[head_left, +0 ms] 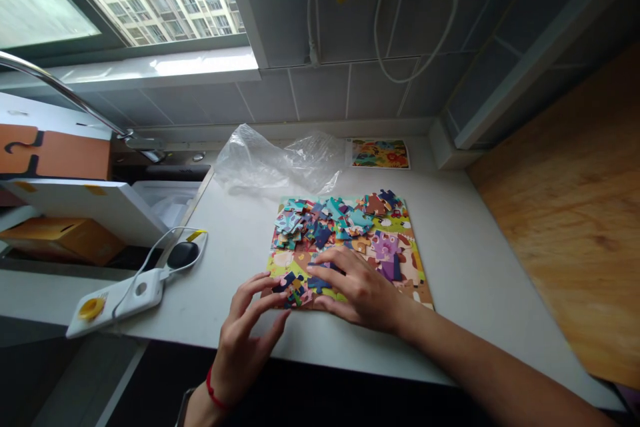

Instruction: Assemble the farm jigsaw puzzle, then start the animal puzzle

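A colourful puzzle board (416, 267) lies flat on the white counter, with many loose jigsaw pieces heaped on its far half, among them a teal heap (290, 223). My left hand (253, 323) is at the board's near left corner, fingers spread, their tips by a small cluster of dark blue and multicoloured jigsaw pieces (295, 287). Over the middle of the board hovers or rests my right hand (357, 287), its fingers apart near a blue piece (317, 284); whether the fingertips touch it I cannot tell. Purple jigsaw pieces (385, 247) lie to its right.
Behind the board are a crumpled clear plastic bag (280, 160) and a small picture card (381, 154). A white power strip (120, 300) with a cable and a round black object (183, 255) lies left. Boxes (65, 240) fill the sink area; a wooden panel (575, 213) stands right.
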{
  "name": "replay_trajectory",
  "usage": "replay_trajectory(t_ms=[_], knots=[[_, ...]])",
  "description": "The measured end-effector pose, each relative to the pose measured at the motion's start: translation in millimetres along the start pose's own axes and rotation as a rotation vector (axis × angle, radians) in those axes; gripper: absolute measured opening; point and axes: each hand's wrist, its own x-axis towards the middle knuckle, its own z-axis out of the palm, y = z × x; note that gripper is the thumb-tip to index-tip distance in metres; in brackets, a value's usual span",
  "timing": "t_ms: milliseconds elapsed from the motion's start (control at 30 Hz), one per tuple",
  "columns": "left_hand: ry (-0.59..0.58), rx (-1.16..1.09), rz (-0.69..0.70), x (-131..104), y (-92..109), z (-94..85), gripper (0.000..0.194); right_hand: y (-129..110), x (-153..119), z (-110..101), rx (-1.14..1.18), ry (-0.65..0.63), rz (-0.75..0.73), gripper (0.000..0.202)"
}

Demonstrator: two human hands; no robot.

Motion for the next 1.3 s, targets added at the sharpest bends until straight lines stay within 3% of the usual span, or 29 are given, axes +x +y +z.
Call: replay_trajectory(t_ms=[100,233,300,367,433,533,633,733,833,1033,1167,1300], knots=[[0.054,-0.055,0.049,17,13,4.4,0.025,-6,1,-1,0.221,0.050,0.122,0.056],[0.079,-0.093,0.141,46,35,23.7,0.030,-5,5,-11,0.806,0.093,0.468,0.050],[0.079,-0.087,0.155,60,47,34.8,0.037,6,8,-27,0.930,0.133,0.575,0.046],[0.009,-0.072,0.116,74,58,45.4,0.053,25,10,-51,0.867,0.273,0.647,0.046],[-0.136,-0.069,0.144,87,68,57.8,0.064,48,9,-76,0.704,0.434,0.701,0.044],[-0.413,-0.013,0.387,101,77,85.0,0.065,81,1,-102,0.541,0.553,0.750,0.047],[-0.555,0.023,0.500,104,81,119.0,0.074,102,-11,-105,0.450,0.585,0.762,0.051],[-0.591,0.065,0.507,96,79,141.2,0.071,113,-20,-99,0.411,0.600,0.755,0.052],[-0.598,0.126,0.499,86,70,139.0,0.062,115,-24,-96,0.405,0.530,0.731,0.051],[-0.582,0.244,0.486,74,43,102.2,0.061,102,-23,-100,0.405,0.259,0.735,0.042],[-0.537,0.285,0.481,65,26,86.1,0.062,90,-23,-92,0.368,0.062,0.746,0.034],[-0.503,0.288,0.487,61,19,76.4,0.059,81,-19,-80,0.215,-0.016,0.619,0.023]])
